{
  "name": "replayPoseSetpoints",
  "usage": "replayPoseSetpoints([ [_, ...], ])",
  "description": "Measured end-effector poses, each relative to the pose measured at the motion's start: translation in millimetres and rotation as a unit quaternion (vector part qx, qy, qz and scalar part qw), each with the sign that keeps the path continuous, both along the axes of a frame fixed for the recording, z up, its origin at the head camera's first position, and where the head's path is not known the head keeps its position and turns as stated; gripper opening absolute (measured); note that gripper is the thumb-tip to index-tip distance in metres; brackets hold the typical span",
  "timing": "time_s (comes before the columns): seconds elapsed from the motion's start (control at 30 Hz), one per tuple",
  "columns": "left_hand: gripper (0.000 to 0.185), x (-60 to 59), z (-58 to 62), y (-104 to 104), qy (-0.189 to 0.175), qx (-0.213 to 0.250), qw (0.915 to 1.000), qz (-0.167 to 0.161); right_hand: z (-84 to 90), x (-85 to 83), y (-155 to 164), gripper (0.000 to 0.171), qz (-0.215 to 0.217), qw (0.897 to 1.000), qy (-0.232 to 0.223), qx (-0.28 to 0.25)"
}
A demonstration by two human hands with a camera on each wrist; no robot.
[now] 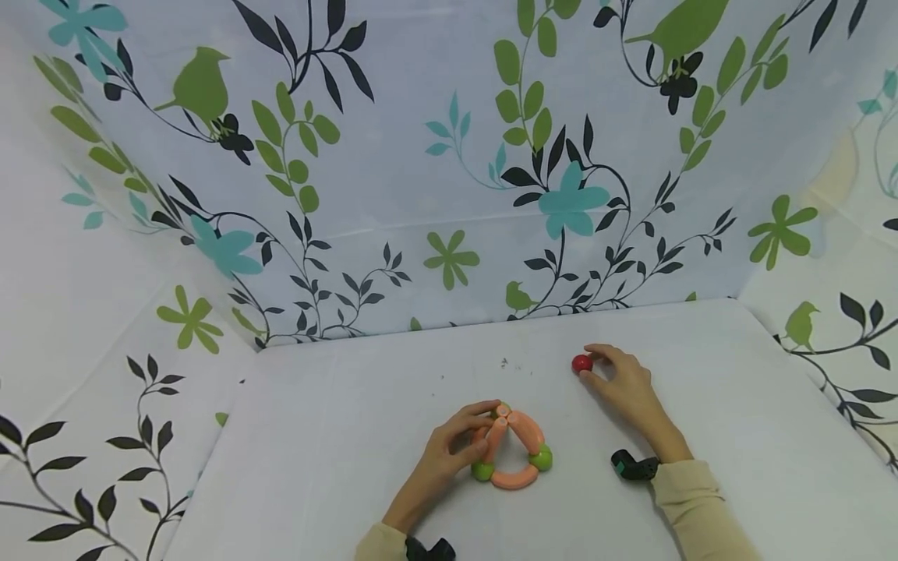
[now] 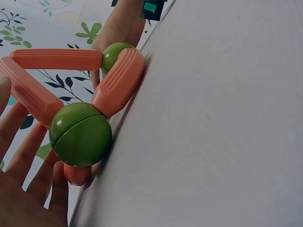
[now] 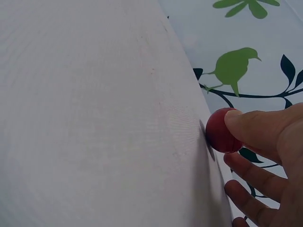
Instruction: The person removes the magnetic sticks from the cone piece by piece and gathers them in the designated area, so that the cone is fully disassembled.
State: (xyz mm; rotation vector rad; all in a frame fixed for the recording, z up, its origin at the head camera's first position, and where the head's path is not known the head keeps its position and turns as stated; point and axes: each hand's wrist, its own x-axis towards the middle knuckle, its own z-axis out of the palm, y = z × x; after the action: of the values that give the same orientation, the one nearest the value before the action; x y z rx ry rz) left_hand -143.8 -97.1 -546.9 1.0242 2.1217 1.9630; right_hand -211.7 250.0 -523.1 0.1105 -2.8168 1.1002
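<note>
Now the right hand (image 1: 624,386) pinches a red ball (image 1: 581,363) at its fingertips, seemingly still on the counter (image 1: 351,436); left-hand (image 1: 449,448) fingers clamp an orange rod (image 1: 495,438) of the triangle, awaiting the ball.

No readable text, labels, brands or numbers appear on anything.

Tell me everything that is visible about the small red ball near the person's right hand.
The red ball is small, round, smooth and slightly glossy; it looks like plastic. It sits on the white table, toward the far edge, apart from the orange and green toy. The right hand pinches it: one finger lies over its top in the right wrist view, the other fingers curl below. No seam or marking shows.
</note>
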Motion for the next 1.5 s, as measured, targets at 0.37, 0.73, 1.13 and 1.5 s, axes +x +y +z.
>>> replayPoseSetpoints([
  [0.37,0.035,-2.6,12.1,-0.1,0.056,-0.081,0.9949,0.024,8.7,3.4,2.6,0.050,0.021,1.000,0.002,-0.014],
  [0.73,0.036,8.3,26.8,-3.2,0.060,-0.169,0.9812,0.073,22.4,9.4,-7.3,0.044,0.043,0.998,0.032,-0.044],
  [1.13,0.038,21.1,25.5,-15.0,0.082,-0.243,0.9621,0.092,32.2,33.6,-31.7,0.038,0.122,0.989,0.055,-0.055],
  [1.5,0.031,23.0,26.6,-14.1,0.131,-0.290,0.9416,0.110,27.2,47.4,-42.6,0.038,0.240,0.964,-0.028,-0.108],
])
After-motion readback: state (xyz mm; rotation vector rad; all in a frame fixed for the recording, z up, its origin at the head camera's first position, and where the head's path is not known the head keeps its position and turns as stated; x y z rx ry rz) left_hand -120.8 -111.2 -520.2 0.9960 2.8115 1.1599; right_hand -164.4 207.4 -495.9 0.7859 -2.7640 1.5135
